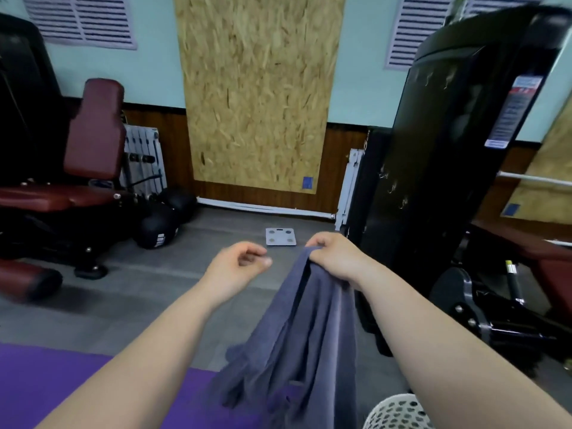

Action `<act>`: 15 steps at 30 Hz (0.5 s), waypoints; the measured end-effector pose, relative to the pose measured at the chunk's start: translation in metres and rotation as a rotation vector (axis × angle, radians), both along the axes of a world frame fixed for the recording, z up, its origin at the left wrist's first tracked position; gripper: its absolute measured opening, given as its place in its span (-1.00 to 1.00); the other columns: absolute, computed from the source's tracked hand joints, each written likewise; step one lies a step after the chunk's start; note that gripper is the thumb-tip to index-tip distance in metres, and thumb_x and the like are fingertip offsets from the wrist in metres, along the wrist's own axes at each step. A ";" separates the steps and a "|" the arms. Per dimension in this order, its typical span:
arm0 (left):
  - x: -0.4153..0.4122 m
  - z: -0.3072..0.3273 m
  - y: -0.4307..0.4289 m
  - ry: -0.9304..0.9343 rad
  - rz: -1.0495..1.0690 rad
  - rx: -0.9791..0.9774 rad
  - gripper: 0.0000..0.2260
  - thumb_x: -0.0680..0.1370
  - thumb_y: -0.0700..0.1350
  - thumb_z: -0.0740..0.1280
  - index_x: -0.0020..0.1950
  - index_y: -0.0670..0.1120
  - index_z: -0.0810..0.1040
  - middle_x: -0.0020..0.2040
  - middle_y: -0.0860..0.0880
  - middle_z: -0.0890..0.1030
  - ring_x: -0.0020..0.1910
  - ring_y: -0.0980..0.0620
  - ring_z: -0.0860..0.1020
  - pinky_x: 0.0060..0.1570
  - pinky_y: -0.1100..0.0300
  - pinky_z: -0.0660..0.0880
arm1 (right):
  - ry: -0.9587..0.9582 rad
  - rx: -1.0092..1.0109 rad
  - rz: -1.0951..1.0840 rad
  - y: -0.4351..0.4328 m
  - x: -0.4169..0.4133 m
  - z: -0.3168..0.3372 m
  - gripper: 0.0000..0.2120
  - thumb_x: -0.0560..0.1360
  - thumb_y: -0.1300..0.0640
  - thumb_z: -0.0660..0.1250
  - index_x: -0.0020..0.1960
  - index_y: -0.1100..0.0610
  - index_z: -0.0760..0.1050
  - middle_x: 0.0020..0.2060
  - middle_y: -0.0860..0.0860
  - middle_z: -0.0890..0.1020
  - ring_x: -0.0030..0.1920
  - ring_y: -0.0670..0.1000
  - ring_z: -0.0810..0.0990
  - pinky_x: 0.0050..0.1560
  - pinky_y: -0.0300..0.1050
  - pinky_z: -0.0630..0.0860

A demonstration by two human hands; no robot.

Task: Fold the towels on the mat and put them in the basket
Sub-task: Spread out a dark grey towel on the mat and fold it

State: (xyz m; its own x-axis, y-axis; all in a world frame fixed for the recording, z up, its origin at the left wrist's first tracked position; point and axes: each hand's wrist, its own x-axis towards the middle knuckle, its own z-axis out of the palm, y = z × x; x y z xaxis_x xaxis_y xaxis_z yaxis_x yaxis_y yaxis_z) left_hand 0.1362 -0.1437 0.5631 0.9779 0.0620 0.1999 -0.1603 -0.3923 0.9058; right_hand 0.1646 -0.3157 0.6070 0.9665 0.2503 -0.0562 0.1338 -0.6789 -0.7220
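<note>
Right hand [332, 253] grip pinches the bunched top edge of the dark grey cloth towel [297, 351]. The towel hangs in the air over the edge of the purple foam mat [62, 388], lower end crumpled. Left hand [235, 267] grip is loosely curled, holding nothing, just beside the towel top. My read: left takes the other corner, pull the edge taut, let it hang flat before folding. White perforated plastic basket [399, 413] is near, lower right.
</note>
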 end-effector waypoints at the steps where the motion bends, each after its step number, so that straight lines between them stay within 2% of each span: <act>1: -0.003 -0.001 0.005 0.059 -0.122 0.026 -0.81 0.35 -0.05 0.47 -0.18 0.06 0.47 -0.21 0.11 0.52 -0.22 0.16 0.47 -0.24 0.56 0.37 | 0.011 0.061 -0.017 0.009 0.000 0.000 -0.82 0.51 0.24 0.20 0.01 0.21 0.55 -0.14 0.02 0.54 -0.21 -0.10 0.48 -0.24 -0.36 0.41; 3: -0.006 -0.009 0.013 0.133 -0.268 0.175 -0.68 0.17 0.16 0.44 -0.16 0.13 0.44 -0.15 0.19 0.53 -0.13 0.18 0.50 -0.16 0.55 0.38 | 0.005 0.142 -0.018 0.027 -0.001 0.002 -0.84 0.49 0.27 0.20 -0.04 0.17 0.56 -0.20 -0.01 0.53 -0.30 -0.19 0.43 -0.39 -0.52 0.35; 4: -0.006 -0.016 0.016 0.144 -0.266 0.239 -0.69 0.19 0.15 0.43 -0.16 0.13 0.45 -0.13 0.19 0.54 -0.08 0.14 0.52 -0.12 0.51 0.38 | -0.010 0.151 -0.008 0.035 -0.002 0.003 -0.82 0.48 0.28 0.20 -0.05 0.15 0.57 -0.22 -0.03 0.54 -0.30 -0.21 0.43 -0.42 -0.56 0.33; 7: 0.001 -0.033 0.026 0.091 -0.064 0.305 -0.84 0.43 -0.04 0.39 -0.08 -0.10 0.56 -0.07 -0.05 0.64 0.01 -0.06 0.55 0.02 0.12 0.46 | -0.059 0.094 0.029 0.059 -0.003 0.008 -0.78 0.46 0.30 0.20 -0.02 0.18 0.60 -0.21 -0.06 0.56 -0.24 -0.19 0.47 -0.34 -0.56 0.34; 8: 0.004 -0.036 0.031 0.076 -0.028 0.282 -0.86 0.48 -0.10 0.35 -0.06 -0.16 0.58 -0.08 -0.11 0.64 0.00 -0.10 0.56 0.02 0.07 0.47 | -0.071 0.076 0.030 0.064 -0.002 0.008 -0.77 0.46 0.30 0.20 -0.02 0.18 0.60 -0.19 -0.04 0.56 -0.20 -0.15 0.48 -0.29 -0.51 0.36; 9: 0.007 -0.038 0.038 0.072 -0.021 0.237 -0.88 0.50 -0.14 0.32 -0.07 -0.17 0.59 -0.12 -0.10 0.66 -0.03 -0.08 0.57 0.01 0.08 0.46 | -0.074 0.058 0.025 0.067 -0.002 0.008 -0.78 0.46 0.29 0.20 -0.03 0.17 0.61 -0.18 -0.03 0.57 -0.16 -0.12 0.48 -0.25 -0.45 0.38; 12: 0.004 -0.032 0.063 0.016 -0.005 0.124 -0.86 0.53 -0.26 0.27 -0.10 -0.08 0.60 -0.24 0.14 0.65 -0.15 0.20 0.54 -0.13 0.34 0.39 | -0.052 0.017 0.009 0.068 -0.001 0.001 -0.86 0.45 0.25 0.28 -0.21 0.07 0.55 -0.27 -0.05 0.55 -0.19 -0.10 0.47 -0.25 -0.39 0.36; 15: -0.006 -0.017 0.084 -0.063 0.048 0.095 -0.75 0.56 -0.29 0.18 -0.17 0.05 0.46 -0.20 0.12 0.55 -0.14 0.13 0.47 -0.24 0.56 0.30 | 0.001 -0.116 0.056 0.072 -0.005 -0.017 -0.76 0.42 0.15 0.39 -0.37 0.01 0.41 -0.42 -0.11 0.45 -0.33 -0.12 0.40 -0.31 -0.28 0.31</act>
State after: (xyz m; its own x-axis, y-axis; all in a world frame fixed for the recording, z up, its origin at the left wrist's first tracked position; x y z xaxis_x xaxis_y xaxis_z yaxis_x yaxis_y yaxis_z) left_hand 0.1307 -0.0600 0.5460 0.9596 0.0865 0.2676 -0.1942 -0.4846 0.8529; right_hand 0.1597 -0.2441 0.5905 0.9512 0.2955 -0.0886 0.1732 -0.7491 -0.6394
